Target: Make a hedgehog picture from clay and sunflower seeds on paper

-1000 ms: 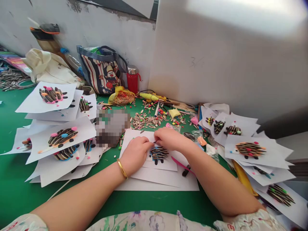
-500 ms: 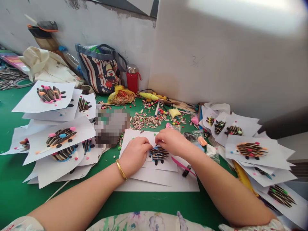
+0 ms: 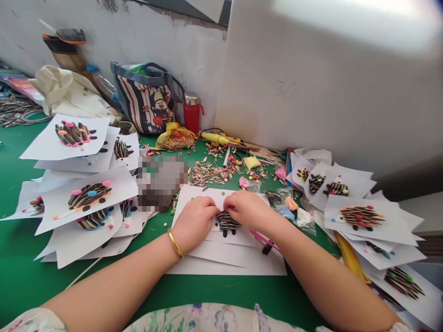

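Note:
A small hedgehog figure of striped seeds over blue clay, with black feet, lies on white paper in the middle. My left hand rests on the paper at the figure's left, its fingertips close to the head end. From the upper right, my right hand reaches over the figure's top edge with fingers bent together. Whatever the fingertips of either hand hold is too small or hidden to make out. Beside my right forearm, a pink tool lies partly covered on the paper.
Stacked papers with seed hedgehogs stand at the left and right. Scattered seeds, clay packets and a yellow clay piece lie behind the hands. A striped bag and red flask stand by the wall.
My right hand has moved slightly down, and its fingers now cover more of the hedgehog's top. My left hand stays almost in place.

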A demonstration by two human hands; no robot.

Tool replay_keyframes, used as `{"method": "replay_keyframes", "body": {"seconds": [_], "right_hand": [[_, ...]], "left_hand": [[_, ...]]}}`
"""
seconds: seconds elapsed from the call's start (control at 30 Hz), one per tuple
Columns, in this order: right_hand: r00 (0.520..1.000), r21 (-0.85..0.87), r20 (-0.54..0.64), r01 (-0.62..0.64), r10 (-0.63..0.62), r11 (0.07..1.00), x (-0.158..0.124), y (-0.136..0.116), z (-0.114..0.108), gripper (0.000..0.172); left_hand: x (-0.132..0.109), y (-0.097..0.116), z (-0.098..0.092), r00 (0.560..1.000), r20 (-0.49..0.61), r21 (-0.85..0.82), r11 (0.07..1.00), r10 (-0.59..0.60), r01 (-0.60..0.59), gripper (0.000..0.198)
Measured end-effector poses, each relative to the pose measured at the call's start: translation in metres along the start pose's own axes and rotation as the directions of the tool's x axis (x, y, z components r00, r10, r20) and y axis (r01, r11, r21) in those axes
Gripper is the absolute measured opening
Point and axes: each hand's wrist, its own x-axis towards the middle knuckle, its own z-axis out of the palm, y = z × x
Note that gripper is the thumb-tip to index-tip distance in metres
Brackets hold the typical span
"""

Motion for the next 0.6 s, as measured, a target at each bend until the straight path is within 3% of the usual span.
{"method": "replay_keyframes", "body": {"seconds": [0.6], "right_hand": [[0.998,-0.158,0.023,0.062,-0.059,0.986,-0.002,-0.013,-0.003,0.019]], "left_hand": [[0.0,0.001,-0.001,1.0,0.014,0.03,1.0,0.009,-0.01,0.03]]}}
